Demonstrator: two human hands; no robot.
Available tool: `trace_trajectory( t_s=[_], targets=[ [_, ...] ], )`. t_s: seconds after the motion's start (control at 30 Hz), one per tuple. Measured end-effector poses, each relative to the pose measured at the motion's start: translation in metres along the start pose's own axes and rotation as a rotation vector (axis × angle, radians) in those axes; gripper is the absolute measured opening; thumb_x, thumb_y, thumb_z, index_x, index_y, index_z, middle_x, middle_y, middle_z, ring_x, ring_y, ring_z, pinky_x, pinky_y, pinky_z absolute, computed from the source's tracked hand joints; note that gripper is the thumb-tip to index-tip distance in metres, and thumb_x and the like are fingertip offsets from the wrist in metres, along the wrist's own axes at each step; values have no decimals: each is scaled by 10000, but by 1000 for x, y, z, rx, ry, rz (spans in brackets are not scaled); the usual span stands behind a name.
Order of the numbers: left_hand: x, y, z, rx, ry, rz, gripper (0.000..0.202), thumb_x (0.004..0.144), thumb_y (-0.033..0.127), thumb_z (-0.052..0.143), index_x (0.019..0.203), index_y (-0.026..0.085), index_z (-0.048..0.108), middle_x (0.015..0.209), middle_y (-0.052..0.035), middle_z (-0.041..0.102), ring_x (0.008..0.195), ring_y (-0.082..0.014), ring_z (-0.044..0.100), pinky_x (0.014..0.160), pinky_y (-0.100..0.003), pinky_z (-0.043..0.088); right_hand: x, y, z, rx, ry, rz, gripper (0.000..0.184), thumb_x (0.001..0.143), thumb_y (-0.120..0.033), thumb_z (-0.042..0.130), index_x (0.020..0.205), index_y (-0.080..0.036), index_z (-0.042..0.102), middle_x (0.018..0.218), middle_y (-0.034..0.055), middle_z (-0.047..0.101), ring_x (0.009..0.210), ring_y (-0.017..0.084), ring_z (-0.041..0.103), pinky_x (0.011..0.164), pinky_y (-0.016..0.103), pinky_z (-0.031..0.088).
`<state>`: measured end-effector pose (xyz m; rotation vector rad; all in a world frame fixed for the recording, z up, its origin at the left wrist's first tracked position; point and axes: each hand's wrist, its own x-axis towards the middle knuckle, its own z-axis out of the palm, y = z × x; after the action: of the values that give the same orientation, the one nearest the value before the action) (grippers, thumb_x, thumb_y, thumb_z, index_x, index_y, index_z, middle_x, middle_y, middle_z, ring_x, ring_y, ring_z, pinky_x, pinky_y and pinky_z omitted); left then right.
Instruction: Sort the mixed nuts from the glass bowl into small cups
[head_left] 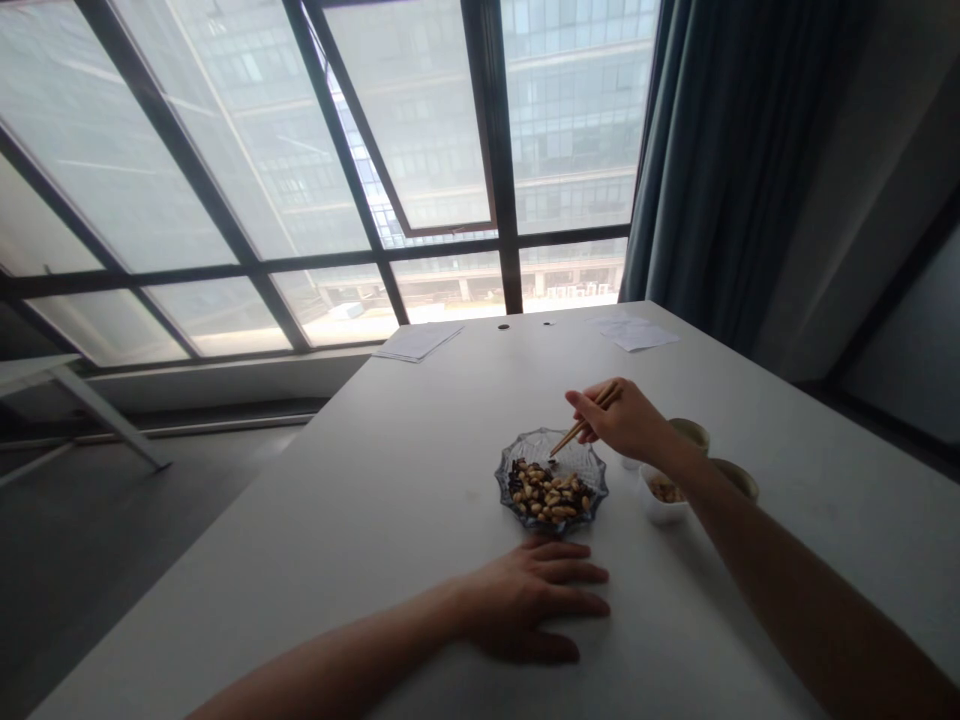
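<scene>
My right hand (619, 418) is closed around a pair of wooden chopsticks (579, 430). Their tips reach down into a clear glass bowl (592, 462) with a scalloped rim, close to a small dark piece. Inside the bowl lies a mix of tan nuts (551, 495) and dark bits. Flat on the table just in front of the bowl rests my left hand (536, 600), its fingers spread and nothing in it. Partly hidden by my right forearm, a white cup (660, 508) holds small brownish pieces.
Two olive-coloured cups (691, 432) stand to the right, partly behind my right arm. Papers (420, 343) lie at the far left of the white table (360, 520), with more sheets (634, 330) at the far right. Windows and a dark curtain (697, 180) are behind.
</scene>
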<state>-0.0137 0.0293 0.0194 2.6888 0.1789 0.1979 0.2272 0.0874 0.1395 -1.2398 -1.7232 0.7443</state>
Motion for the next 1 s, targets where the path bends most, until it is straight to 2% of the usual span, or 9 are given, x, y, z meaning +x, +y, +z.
trace_trajectory(
  t_s=[0.13, 0.23, 0.3, 0.43, 0.63, 0.8, 1.0],
  targets=[
    [-1, -2, 1, -3, 4, 6, 572, 983, 526, 583, 1499, 289, 519, 1587, -70, 487, 1490, -347, 398, 1229, -482, 307, -10, -18, -34, -10, 112, 45, 493, 872, -629, 710, 709, -164, 727, 686, 128, 765, 563, 253, 749, 491, 302, 610],
    [-1, -3, 1, -7, 2, 7, 574, 979, 525, 592, 1498, 290, 521, 1587, -69, 487, 1492, -347, 395, 1232, -481, 304, -16, -23, -48, 4, 168, 47, 462, 842, -619, 751, 763, -164, 746, 752, 137, 782, 585, 258, 754, 473, 302, 605],
    [-1, -2, 0, -8, -6, 3, 573, 982, 525, 591, 1500, 289, 521, 1591, -67, 481, 1494, -347, 391, 1232, -482, 307, -17, -22, -45, -29, 100, 23, 451, 874, -601, 725, 753, -166, 740, 703, 121, 768, 584, 249, 752, 464, 283, 581],
    [0, 1, -2, -4, -5, -6, 562, 990, 523, 582, 1496, 287, 524, 1596, -63, 476, 1498, -346, 386, 1229, -481, 312, -11, -14, -21, -105, -90, -29, 431, 928, -497, 688, 651, -167, 683, 613, 84, 734, 575, 219, 743, 487, 246, 529],
    [0, 1, -2, 4, 3, 5, 563, 988, 533, 581, 1495, 295, 516, 1593, -58, 480, 1495, -344, 393, 1225, -488, 311, -2, -1, 2, -76, -183, -6, 392, 938, -417, 668, 633, -173, 625, 598, 82, 731, 565, 223, 738, 477, 243, 498],
    [0, 1, -2, -2, 18, 12, 551, 998, 532, 564, 1492, 291, 520, 1593, -56, 481, 1498, -334, 390, 1230, -473, 303, -3, -3, 0, -97, -180, 6, 416, 946, -424, 659, 616, -178, 602, 598, 83, 729, 579, 225, 745, 483, 240, 494],
    [-2, -2, 2, 11, 27, 14, 545, 1000, 543, 557, 1478, 284, 535, 1598, -36, 476, 1503, -314, 383, 1238, -449, 288, -4, -9, -11, -170, -191, -5, 360, 951, -391, 665, 673, -161, 663, 625, 69, 733, 597, 201, 737, 527, 239, 496]
  ],
)
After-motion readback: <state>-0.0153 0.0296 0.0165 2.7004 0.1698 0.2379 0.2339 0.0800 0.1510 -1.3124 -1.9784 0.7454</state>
